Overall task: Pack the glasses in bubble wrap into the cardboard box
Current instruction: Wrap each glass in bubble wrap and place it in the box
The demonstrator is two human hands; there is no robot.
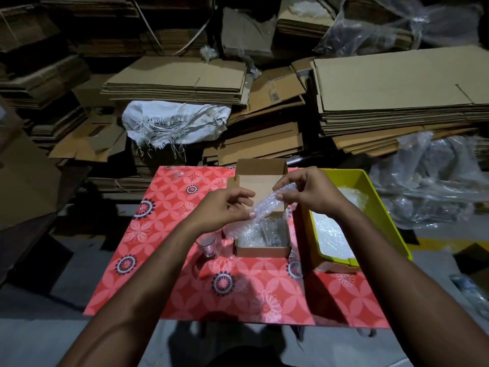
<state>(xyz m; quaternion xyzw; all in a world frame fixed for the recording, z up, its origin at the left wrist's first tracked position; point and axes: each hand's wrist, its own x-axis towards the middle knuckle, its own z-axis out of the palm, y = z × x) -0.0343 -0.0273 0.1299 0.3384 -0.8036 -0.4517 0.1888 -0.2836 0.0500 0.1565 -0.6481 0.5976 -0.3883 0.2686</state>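
A roll of bubble wrap [270, 201] is held above the open cardboard box [262, 250]. My left hand [225, 206] pinches its lower left end and my right hand [304, 192] grips its upper right end. Whether a glass is inside the roll cannot be seen. The box stands in the middle of the red flowered table [185, 276] with its lid flap [260, 170] raised at the back. Inside the box lie bubble wrap and clear wrapped items. A small bare glass [207, 246] stands on the table just left of the box.
A yellow bin [370, 197] holding bubble wrap sheets sits right of the box. Stacks of flattened cardboard [397, 102], a white sack [174, 123] and clear plastic bags [434, 178] crowd the floor behind and right of the table.
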